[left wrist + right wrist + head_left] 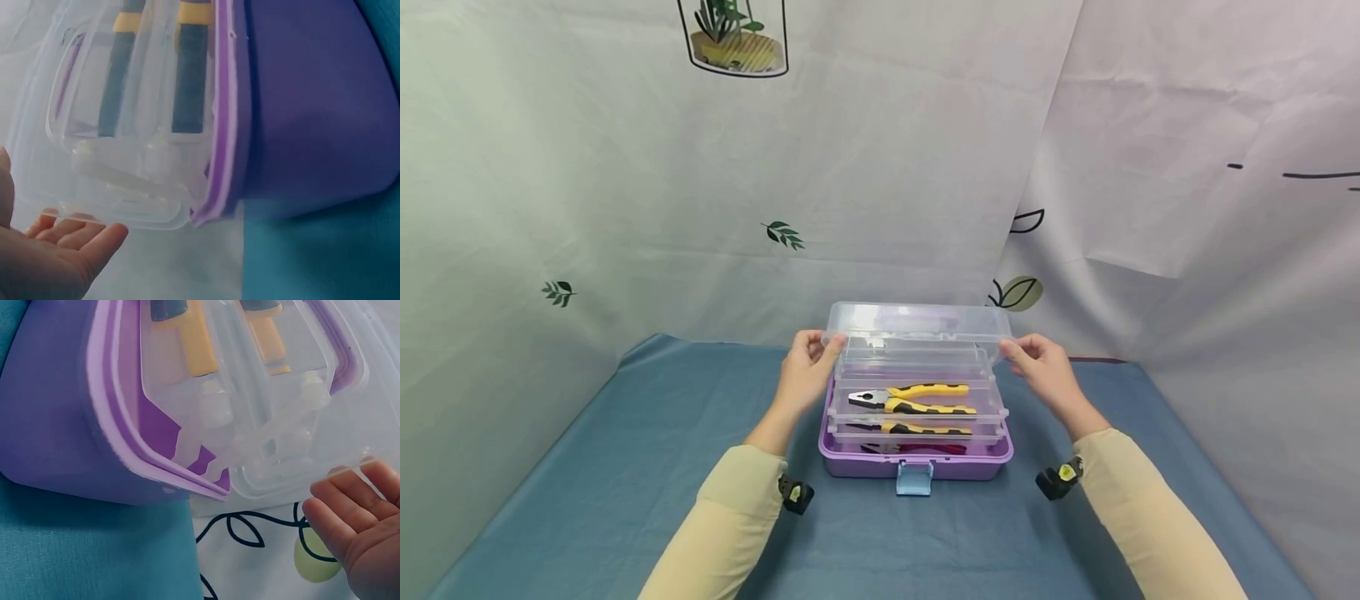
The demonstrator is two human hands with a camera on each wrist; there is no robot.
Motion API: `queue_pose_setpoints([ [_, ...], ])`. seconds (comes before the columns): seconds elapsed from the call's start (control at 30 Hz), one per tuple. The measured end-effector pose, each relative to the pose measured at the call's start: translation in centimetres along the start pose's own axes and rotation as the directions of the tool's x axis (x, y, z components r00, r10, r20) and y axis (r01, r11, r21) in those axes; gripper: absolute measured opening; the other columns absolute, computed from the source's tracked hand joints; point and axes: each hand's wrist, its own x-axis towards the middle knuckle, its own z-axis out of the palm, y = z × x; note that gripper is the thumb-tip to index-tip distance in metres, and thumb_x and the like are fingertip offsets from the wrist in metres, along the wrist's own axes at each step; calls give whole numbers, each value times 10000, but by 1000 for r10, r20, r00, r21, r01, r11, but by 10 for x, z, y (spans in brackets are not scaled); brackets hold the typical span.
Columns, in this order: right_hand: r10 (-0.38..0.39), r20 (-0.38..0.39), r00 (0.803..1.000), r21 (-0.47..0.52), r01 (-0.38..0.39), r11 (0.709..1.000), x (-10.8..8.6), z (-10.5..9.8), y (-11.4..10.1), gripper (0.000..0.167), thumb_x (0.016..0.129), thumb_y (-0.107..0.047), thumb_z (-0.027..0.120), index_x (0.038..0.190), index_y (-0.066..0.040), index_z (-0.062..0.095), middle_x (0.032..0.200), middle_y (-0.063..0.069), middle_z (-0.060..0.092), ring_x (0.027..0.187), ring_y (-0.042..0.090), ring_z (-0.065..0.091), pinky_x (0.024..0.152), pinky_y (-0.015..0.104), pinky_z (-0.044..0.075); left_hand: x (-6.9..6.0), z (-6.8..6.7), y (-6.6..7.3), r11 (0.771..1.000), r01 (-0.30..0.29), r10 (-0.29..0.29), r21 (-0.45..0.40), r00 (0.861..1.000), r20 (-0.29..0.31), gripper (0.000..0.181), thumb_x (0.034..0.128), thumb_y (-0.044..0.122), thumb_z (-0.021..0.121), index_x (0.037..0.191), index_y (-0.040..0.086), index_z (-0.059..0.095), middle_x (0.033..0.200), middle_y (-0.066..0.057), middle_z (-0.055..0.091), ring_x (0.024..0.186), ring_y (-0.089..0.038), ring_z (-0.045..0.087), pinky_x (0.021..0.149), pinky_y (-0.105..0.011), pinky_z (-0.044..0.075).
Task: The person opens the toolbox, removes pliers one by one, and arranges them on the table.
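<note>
A purple toolbox (pixel 917 468) with a clear lid (pixel 917 318) stands on the table, its lid raised and tilted. My left hand (pixel 807 371) holds the lid's left edge, thumb in front and fingers behind. At the opposite edge my right hand (pixel 1043 373) grips the lid the same way. Clear trays (pixel 917 363) are fanned out in steps beneath it. Yellow-and-black pliers (pixel 925 408) lie in the trays, and a red-handled tool (pixel 925 449) sits lowest, partly hidden. In the right wrist view, the fingers (pixel 350 506) extend under the lid's edge.
A light-blue latch (pixel 914 478) hangs at the toolbox's front. Blue cloth (pixel 685 467) covers the table. Behind it hangs a pale curtain (pixel 880 167) with printed leaves, close to the toolbox's back. Each wrist wears a small black camera (pixel 1060 479).
</note>
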Motion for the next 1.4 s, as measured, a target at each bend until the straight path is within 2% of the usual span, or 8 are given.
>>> queue_pose_setpoints([
  [0.2, 3, -15, 1000, 14, -3, 1000, 3, -2, -1, 658, 873, -588, 521, 1080, 35, 561, 1140, 224, 598, 1087, 352, 596, 903, 453, 531, -1, 2, -5, 997, 16, -12, -70, 998, 64, 491, 982, 324, 453, 1362, 21, 383, 1367, -222, 500, 1276, -348, 475, 1106, -463, 355],
  [0.47, 33, -49, 998, 45, -31, 999, 8, -1, -5, 723, 846, -632, 519, 1111, 39, 564, 1170, 237, 603, 1091, 364, 611, 884, 420, 539, -11, 5, -12, 985, -65, 77, -157, 994, 73, 543, 947, 107, 436, 1450, 18, 251, 1513, -202, 308, 1397, -339, 313, 1159, -465, 259],
  [0.87, -28, 48, 998, 168, 20, 986, -5, 2, 4, 658, 974, -519, 343, 1327, 35, 381, 1405, 244, 428, 1323, 383, 416, 1051, 488, 399, -20, 12, -26, 986, -163, 164, -17, 983, 87, 667, 938, 123, 451, 1524, 130, 132, 1564, -95, 212, 1418, -264, 266, 1158, -439, 265],
  [0.93, -36, 51, 998, 181, 26, 983, -10, 4, 7, 649, 989, -504, 306, 1361, 25, 361, 1444, 234, 388, 1353, 382, 372, 1065, 501, 382, -21, 13, -26, 985, -170, 169, -2, 981, 98, 675, 936, 123, 445, 1523, 121, 110, 1570, -88, 185, 1344, -305, 393, 1147, -444, 285],
  [1.0, -47, 50, 998, 220, 35, 975, -14, 7, 10, 639, 1002, -475, 294, 1398, 25, 339, 1468, 243, 357, 1370, 381, 341, 1068, 491, 377, -21, 13, -26, 984, -178, 175, 18, 979, 103, 677, 933, 123, 435, 1521, 102, 100, 1573, -92, 171, 1347, -321, 378, 1151, -455, 269],
  [1.1, -77, 68, 995, 244, 59, 968, -17, 10, 15, 633, 1016, -438, 278, 1462, 10, 271, 1496, 251, 310, 1380, 377, 317, 1059, 452, 382, -21, 12, -27, 983, -180, 177, 23, 979, 100, 678, 927, 114, 420, 1520, 96, 91, 1574, -99, 165, 1365, -325, 349, 1166, -461, 234],
  [1.17, -93, 89, 992, 255, 68, 965, -19, 13, 17, 629, 1020, -428, 275, 1492, -17, 214, 1512, 241, 277, 1388, 372, 297, 1061, 436, 375, -20, 11, -26, 983, -180, 178, 21, 979, 97, 675, 926, 111, 409, 1521, 99, 91, 1573, -109, 171, 1445, -281, 175, 1191, -459, 158],
  [1.4, -82, 137, 987, 288, 40, 957, -18, 19, 18, 624, 1022, -439, 259, 1525, -109, 91, 1573, 165, 141, 1437, 323, 201, 1120, 481, 304, -16, 6, -26, 987, -158, 158, -9, 982, 105, 664, 921, 119, 391, 1524, 147, 114, 1563, -111, 212, 1436, -278, 227, 1188, -448, 169],
])
